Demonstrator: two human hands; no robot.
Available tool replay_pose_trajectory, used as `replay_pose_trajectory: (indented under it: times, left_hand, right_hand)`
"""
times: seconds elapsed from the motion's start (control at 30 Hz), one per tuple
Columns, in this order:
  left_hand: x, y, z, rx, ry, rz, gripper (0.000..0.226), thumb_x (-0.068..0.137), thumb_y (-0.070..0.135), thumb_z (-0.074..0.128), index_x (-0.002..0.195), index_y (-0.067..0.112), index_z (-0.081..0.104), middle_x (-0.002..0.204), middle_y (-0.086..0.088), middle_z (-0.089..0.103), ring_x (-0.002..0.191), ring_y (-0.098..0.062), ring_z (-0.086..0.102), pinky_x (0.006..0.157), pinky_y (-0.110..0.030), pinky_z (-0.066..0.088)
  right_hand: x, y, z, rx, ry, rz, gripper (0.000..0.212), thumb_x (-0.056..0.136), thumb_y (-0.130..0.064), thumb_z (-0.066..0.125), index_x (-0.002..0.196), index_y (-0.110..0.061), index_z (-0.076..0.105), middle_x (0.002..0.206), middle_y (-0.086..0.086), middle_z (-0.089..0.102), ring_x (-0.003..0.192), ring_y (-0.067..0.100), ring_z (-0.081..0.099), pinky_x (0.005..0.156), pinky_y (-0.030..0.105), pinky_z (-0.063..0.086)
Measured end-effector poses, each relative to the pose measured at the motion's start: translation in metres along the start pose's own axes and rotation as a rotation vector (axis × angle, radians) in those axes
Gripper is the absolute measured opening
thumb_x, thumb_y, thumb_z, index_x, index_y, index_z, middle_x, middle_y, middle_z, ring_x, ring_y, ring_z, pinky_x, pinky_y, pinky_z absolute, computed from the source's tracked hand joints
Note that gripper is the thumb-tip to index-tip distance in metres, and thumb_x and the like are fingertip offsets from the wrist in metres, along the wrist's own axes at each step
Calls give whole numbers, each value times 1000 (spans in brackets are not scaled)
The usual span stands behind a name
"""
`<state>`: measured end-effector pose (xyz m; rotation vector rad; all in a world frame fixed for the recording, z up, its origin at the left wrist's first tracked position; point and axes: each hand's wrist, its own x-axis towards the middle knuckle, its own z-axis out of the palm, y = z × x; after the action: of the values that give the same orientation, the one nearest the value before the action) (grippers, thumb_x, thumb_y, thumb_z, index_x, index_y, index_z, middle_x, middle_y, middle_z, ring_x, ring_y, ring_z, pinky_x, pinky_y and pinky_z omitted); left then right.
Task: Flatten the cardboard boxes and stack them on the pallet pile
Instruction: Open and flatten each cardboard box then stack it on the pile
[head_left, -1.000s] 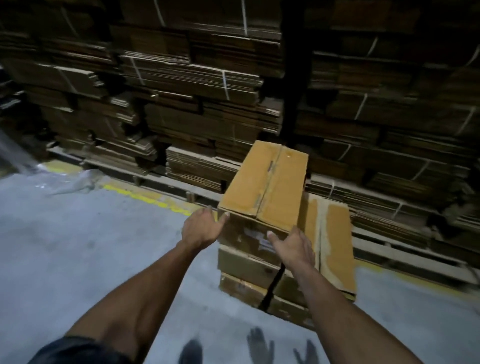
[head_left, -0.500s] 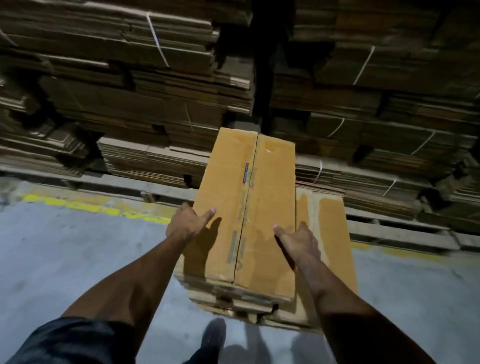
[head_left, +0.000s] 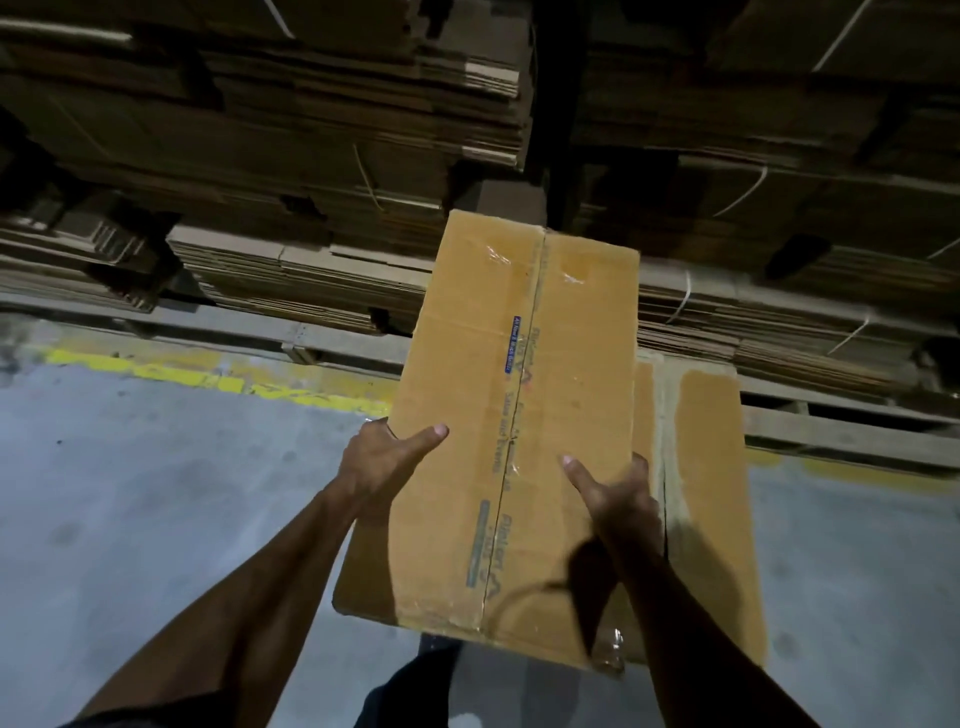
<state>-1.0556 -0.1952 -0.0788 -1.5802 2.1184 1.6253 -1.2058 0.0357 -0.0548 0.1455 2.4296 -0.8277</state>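
While both thumbs lie on top, left hand and right hand grip cardboard box sides, fingers wrapped under.

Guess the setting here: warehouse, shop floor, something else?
Most likely a warehouse or cardboard storage area: strapped bundles of flattened cardboard stacked high on wooden pallets, a concrete floor with a worn yellow line, and both hands gripping a taped cardboard box.
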Motion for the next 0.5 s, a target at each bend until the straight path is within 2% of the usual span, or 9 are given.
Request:
replay_pose_trajectory:
  times: [0.1,0.2,0.27,0.33,0.43,0.5]
  left_hand:
    - [-11,1,-4,9,1,6,59,64,78,69,88,24,74,80,4,74,77,-19,70,72,-37,57]
    - [-32,-3,-6,3,45,2,54,68,74,70,69,21,68,56,10,60,61,-18,59,59,-28,44]
    - [-56,-9,-6,-22,71,-7,56,68,74,70,66,19,67,52,10,58,59,-18,57,58,-27,42]
    - [-85,-20,-5,-46,115,-23,59,65,77,69,69,18,69,59,8,63,62,-19,61,60,-29,46]
    - [-142,-41,5,-72,218,-53,53,72,69,73,53,22,59,47,10,53,57,-19,54,56,-27,40]
    - [-186,-56,16,-97,303,-85,58,75,64,74,46,19,50,40,10,48,53,-19,51,53,-27,36]
  right_hand:
    - [-8,0,-5,28,-9,-18,89,77,-68,72,145,-22,36,138,12,55,125,39,51,103,48,42]
    - [-24,6,-16,-9,10,-47,83,77,-70,71,140,-25,42,132,10,60,120,37,56,96,46,44]
    - [-36,15,-25,-53,12,-83,86,75,-76,67,139,-26,41,131,8,61,119,36,57,92,44,44]
    - [-50,29,-35,-76,-11,-125,89,71,-83,63,139,-29,40,130,5,62,118,35,58,88,42,43]
    - [-70,55,-45,-102,-49,-212,92,60,-94,55,130,-35,43,119,1,65,108,33,60,90,45,50]
    - [-83,75,-52,-140,-79,-256,99,57,-95,54,133,-33,42,121,4,64,111,36,59,91,49,51]
